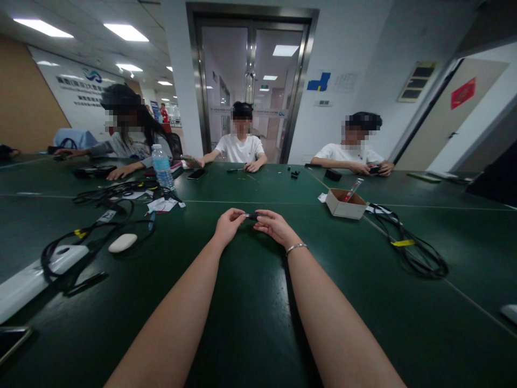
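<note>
1. So the bench [250,302] was a big dark green one, with thin pale seams running across it and a dull shine on the near part.
2. Room looked like an office: steel-framed glass door [226,70] at the far middle, ceiling lights [126,32] far left, red poster [462,93] on the right.
3. Three people sat along the far side: left person [129,141], middle person [242,149], right person [343,155].
4. Left side was messy: black cables [50,264], a water bottle [162,168], a white rounded thing [122,243]. On the right, a small open box [346,208] sat by a cable coil [426,261].
5. A small dark piece [252,216] was in the middle, just above the bench. Fingers of the left hand [228,228] pinched its pale end; fingers of the right hand [278,227] were closed around its dark end.
6. Couldn't tell what that piece was, since fingertips covered both ends.
7. The phone [13,340] and white bar [44,277] were cut off at the left edge, a white object [509,312] at the right. Lettering on the wall panel [81,89] was too blurry for me.
</note>
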`<action>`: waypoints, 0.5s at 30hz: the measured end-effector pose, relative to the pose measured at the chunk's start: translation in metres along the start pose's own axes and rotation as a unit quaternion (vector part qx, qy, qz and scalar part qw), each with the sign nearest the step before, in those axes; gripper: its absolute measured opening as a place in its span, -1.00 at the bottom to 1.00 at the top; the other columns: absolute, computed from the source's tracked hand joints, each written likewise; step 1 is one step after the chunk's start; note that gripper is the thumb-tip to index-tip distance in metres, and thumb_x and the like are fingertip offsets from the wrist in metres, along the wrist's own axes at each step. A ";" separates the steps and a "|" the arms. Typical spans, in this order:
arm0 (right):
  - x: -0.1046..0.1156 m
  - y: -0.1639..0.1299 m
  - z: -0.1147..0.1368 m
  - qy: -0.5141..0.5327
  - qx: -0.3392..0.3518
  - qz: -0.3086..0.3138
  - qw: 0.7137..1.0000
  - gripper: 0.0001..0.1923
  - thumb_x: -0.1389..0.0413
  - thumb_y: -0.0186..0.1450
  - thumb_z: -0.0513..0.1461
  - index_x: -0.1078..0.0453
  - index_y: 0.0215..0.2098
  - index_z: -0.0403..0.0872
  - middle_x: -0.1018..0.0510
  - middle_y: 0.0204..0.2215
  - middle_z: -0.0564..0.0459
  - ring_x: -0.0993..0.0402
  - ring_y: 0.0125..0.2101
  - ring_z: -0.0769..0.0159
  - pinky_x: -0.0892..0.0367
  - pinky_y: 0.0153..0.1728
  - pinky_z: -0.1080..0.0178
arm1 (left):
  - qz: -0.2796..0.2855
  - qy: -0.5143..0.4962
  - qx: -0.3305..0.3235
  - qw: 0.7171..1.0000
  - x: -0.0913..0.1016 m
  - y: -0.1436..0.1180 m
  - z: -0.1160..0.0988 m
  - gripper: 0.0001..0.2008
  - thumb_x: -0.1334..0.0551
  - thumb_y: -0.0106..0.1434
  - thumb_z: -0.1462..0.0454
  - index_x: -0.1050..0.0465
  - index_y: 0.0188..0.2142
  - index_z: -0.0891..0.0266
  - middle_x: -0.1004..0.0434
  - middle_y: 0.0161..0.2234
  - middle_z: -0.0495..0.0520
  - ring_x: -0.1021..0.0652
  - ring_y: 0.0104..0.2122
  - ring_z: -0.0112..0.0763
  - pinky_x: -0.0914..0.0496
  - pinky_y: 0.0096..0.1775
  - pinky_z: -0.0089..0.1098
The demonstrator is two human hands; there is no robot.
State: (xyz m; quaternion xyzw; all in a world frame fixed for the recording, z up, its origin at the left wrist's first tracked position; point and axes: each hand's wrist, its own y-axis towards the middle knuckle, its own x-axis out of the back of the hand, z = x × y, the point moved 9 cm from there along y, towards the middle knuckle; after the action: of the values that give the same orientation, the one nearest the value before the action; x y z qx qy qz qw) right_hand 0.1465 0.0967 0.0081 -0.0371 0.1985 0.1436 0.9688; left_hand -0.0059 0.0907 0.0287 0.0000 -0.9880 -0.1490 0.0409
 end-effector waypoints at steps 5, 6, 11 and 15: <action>0.001 0.001 -0.002 0.003 -0.002 0.004 1.000 -0.74 -0.16 0.14 -0.49 -0.38 -0.22 -0.17 -0.52 -0.43 0.02 -0.53 -0.49 0.35 -0.52 -0.34 0.28 | 0.003 0.025 -0.015 1.000 0.001 0.000 -0.001 -0.73 -0.27 0.06 0.15 -0.44 -0.30 0.28 -0.49 -0.40 0.09 -0.48 -0.38 -0.35 -0.36 -0.27 -0.33; 0.001 0.001 -0.002 0.003 -0.002 0.005 1.000 -0.74 -0.16 0.13 -0.49 -0.38 -0.22 -0.17 -0.52 -0.42 0.02 -0.53 -0.48 0.35 -0.52 -0.33 0.27 | 0.004 0.030 -0.017 0.999 0.002 0.000 -0.001 -0.73 -0.27 0.07 0.15 -0.44 -0.29 0.28 -0.50 -0.40 0.09 -0.49 -0.37 -0.35 -0.36 -0.26 -0.32; 0.000 0.000 -0.001 -0.002 -0.002 0.006 1.000 -0.75 -0.14 0.14 -0.50 -0.39 -0.23 -0.17 -0.52 -0.38 0.00 -0.54 -0.46 0.34 -0.52 -0.31 0.28 | 0.001 0.037 -0.026 0.999 0.004 0.001 0.002 -0.73 -0.27 0.08 0.14 -0.44 -0.29 0.27 -0.51 -0.38 0.09 -0.49 -0.36 -0.35 -0.37 -0.27 -0.33; 0.001 0.000 -0.001 -0.006 -0.005 0.000 1.000 -0.74 -0.14 0.14 -0.51 -0.39 -0.23 -0.17 -0.51 -0.38 0.00 -0.54 -0.45 0.33 -0.52 -0.30 0.28 | 0.007 0.041 -0.018 0.999 0.003 0.001 0.004 -0.72 -0.26 0.09 0.12 -0.44 -0.28 0.28 -0.51 -0.36 0.10 -0.49 -0.37 -0.36 -0.37 -0.29 -0.34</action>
State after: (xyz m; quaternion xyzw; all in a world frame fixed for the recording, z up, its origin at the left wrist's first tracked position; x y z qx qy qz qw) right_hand 0.1468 0.0971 0.0072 -0.0408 0.1924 0.1449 0.9697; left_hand -0.0089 0.0933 0.0251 -0.0017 -0.9827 -0.1663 0.0820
